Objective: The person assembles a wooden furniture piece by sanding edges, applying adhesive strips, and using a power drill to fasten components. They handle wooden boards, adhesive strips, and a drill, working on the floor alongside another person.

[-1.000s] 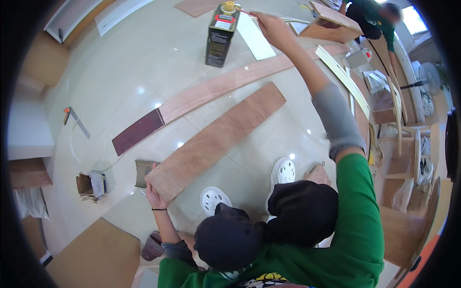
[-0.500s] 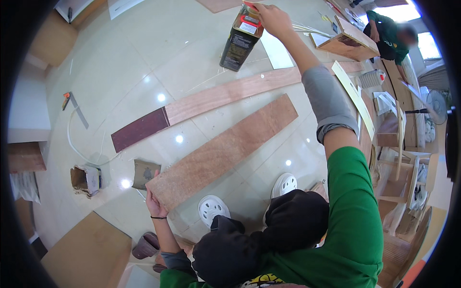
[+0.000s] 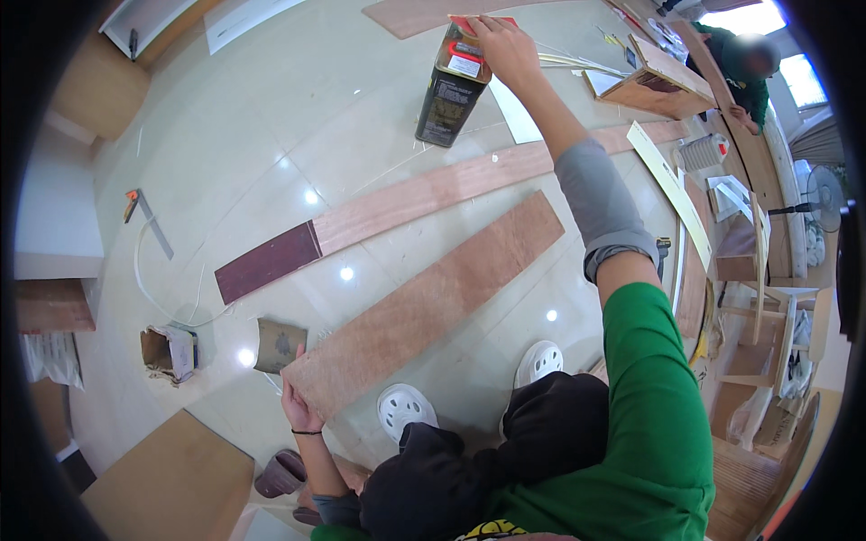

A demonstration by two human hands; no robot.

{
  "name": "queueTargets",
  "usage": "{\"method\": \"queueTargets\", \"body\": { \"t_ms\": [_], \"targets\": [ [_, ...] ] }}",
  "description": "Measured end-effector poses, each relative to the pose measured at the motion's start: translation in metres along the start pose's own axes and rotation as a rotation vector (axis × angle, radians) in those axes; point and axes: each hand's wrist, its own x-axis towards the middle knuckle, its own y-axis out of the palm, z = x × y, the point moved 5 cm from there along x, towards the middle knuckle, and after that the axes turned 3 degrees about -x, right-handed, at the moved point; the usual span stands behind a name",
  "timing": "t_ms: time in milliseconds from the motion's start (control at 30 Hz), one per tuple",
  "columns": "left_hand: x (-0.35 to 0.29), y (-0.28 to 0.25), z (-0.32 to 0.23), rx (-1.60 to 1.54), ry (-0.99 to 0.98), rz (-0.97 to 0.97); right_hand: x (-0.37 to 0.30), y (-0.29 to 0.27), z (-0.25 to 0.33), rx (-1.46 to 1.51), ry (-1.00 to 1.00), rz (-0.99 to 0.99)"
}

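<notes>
A long plywood board slants across in front of my knees, just above the tiled floor or resting on it; I cannot tell which. My left hand grips its near left end, with the fingers partly hidden by the board. At the far side, a tall rectangular black metal can stands on the floor. My right hand reaches over its top, with the fingers closed on a flat red piece lying across the can's top. The exact kind of that piece is unclear.
A longer board strip with a dark red end lies beyond. A cut carton, a cardboard flap and an orange-handled cutter are at left. At right lie wood frames; a co-worker holds a board.
My right hand has shifted slightly left over the can's top, and the red piece shows on both sides of the fingers. The view has tilted a little. The co-worker's arm and board have moved.
</notes>
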Motion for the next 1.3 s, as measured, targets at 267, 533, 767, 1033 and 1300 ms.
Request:
{"method": "queueTargets", "body": {
  "t_ms": [267,533,767,1033,1300],
  "targets": [
    [-0.009,0.001,0.002,-0.013,0.018,-0.057,0.020,-0.005,0.007,0.099,0.131,0.216],
    [-0.009,0.002,0.004,-0.003,0.002,0.014,0.022,-0.010,-0.010,0.151,0.155,0.351],
    [-0.016,-0.004,0.007,-0.006,0.010,0.000,-0.086,-0.053,0.035,0.822,0.926,-0.445],
    [-0.012,-0.019,0.007,-0.009,0.011,0.019,-0.066,0.009,0.107,0.678,1.179,-0.232],
    [-0.024,-0.034,0.015,-0.109,-0.028,-0.039,-0.034,0.006,0.149,0.813,1.009,-0.141]
  ]
}}
